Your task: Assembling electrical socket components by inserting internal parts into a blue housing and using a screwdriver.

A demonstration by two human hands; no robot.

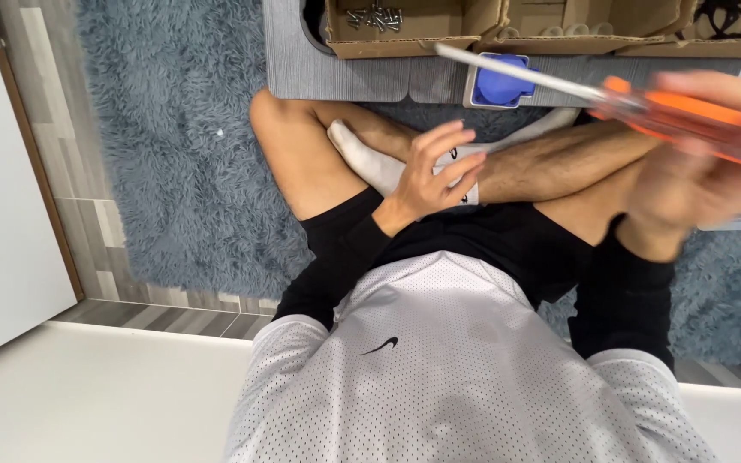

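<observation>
A shaggy blue-grey rug (pixel 173 154) covers the floor under the seated person's crossed legs. Cardboard boxes (pixel 405 26) sit on a grey board beyond the knees. The right hand (pixel 705 171), blurred, has its grip wrapped around an orange-handled screwdriver (pixel 645 107), its shaft pointing left. The left hand (pixel 435 176) rests on a white sock, fingers loosely spread, holding nothing.

A shaggy blue rug (pixel 173 154) lies beneath cardboard boxes (pixel 405 39) (one holding screws (pixel 375 17)).
</observation>
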